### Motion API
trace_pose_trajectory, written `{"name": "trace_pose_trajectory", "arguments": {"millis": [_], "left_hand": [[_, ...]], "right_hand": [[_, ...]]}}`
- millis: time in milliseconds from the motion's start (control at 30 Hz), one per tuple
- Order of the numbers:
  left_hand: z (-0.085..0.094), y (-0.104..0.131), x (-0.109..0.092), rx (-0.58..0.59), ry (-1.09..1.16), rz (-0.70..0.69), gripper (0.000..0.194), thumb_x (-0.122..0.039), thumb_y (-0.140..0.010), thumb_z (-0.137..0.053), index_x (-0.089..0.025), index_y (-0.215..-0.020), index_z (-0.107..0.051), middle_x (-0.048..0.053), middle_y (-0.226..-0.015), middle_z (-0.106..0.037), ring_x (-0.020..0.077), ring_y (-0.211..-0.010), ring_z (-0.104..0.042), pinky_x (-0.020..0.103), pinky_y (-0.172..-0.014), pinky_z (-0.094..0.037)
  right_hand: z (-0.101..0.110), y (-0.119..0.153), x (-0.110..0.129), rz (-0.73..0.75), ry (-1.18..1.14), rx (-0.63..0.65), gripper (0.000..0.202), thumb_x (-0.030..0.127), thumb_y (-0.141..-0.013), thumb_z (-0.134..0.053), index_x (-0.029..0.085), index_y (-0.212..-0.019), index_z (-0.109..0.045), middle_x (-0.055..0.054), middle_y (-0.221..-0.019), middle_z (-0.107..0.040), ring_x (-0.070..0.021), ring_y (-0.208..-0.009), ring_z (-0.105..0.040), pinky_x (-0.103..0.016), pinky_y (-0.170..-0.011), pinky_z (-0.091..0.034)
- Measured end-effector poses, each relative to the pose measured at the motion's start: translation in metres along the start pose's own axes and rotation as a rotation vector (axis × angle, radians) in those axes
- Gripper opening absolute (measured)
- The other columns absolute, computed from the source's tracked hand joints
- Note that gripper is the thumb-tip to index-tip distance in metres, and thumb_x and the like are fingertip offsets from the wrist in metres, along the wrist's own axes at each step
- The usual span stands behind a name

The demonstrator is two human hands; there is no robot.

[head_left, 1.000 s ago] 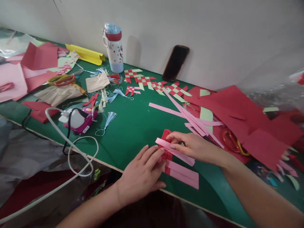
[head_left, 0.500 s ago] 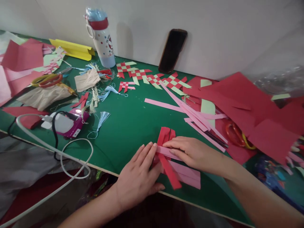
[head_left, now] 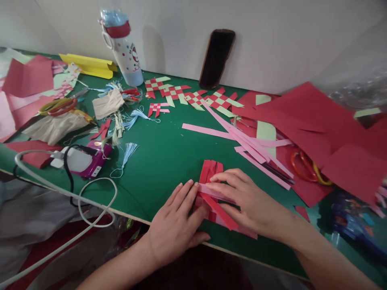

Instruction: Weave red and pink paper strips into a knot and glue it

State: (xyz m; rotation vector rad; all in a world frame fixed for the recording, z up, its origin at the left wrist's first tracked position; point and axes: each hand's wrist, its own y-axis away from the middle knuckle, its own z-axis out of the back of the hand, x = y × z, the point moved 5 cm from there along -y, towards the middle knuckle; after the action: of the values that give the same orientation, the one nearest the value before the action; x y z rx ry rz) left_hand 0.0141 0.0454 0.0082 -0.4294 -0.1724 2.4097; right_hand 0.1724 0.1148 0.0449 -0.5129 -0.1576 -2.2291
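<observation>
Close to the table's front edge lies a small weave of red paper strips (head_left: 208, 171) and pink paper strips. My left hand (head_left: 177, 219) rests on its left side, fingers stretched out flat and pressing it down. My right hand (head_left: 244, 199) has bent fingers on a pink paper strip (head_left: 217, 192) that crosses the red ones, its thumb tucked lower. A loose red paper strip (head_left: 222, 213) slants toward me beside that thumb. Part of the weave is hidden under both hands.
Several woven paper pieces (head_left: 173, 94) lie near the wall, by a bottle (head_left: 127, 56) and a leaning phone (head_left: 216, 60). Pink strips (head_left: 250, 147), red paper sheets (head_left: 302, 108) and orange-handled scissors (head_left: 304, 165) are right. Tassels (head_left: 130, 151) and a cable (head_left: 81, 205) sit left.
My right hand has lifted and curled more, its thumb shifting down beside the slanting red strip. That strip's free end has swung up and to the right. My left hand stays put.
</observation>
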Motion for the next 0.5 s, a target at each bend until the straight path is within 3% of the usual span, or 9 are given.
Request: {"name": "trace_pose_trajectory", "arguments": {"millis": [200,367,500], "left_hand": [[0.0,0.0,0.0,0.004,-0.015,-0.006,0.063,-0.062,-0.084,-0.06,-0.02,-0.13,-0.053,0.019,-0.149,-0.041,0.0329,-0.144,-0.029,0.05,-0.115,-0.034],[0.001,0.0,0.0,0.023,0.02,0.009,0.057,-0.059,-0.085,-0.059,-0.021,-0.127,-0.055,0.018,-0.147,-0.043,0.0328,-0.146,-0.025,0.052,-0.115,-0.032],[0.001,0.0,0.001,0.039,0.018,0.035,0.056,-0.056,-0.084,-0.063,-0.022,-0.127,-0.054,0.021,-0.152,-0.033,0.0358,-0.146,-0.023,0.054,-0.112,-0.036]], "right_hand": [[-0.005,-0.006,0.01,-0.009,-0.104,-0.224,0.022,0.025,-0.096,-0.048,0.023,-0.102,-0.07,-0.006,-0.1,-0.073,-0.0205,-0.093,-0.062,-0.039,-0.084,-0.05],[-0.014,-0.007,0.003,-0.156,-0.218,-0.227,0.021,0.028,-0.096,-0.049,0.022,-0.098,-0.069,-0.005,-0.089,-0.073,-0.0187,-0.085,-0.063,-0.036,-0.08,-0.052],[-0.017,-0.005,-0.001,-0.189,-0.243,-0.254,0.018,0.028,-0.096,-0.051,0.022,-0.097,-0.068,-0.005,-0.088,-0.073,-0.0181,-0.085,-0.064,-0.034,-0.079,-0.052]]}}
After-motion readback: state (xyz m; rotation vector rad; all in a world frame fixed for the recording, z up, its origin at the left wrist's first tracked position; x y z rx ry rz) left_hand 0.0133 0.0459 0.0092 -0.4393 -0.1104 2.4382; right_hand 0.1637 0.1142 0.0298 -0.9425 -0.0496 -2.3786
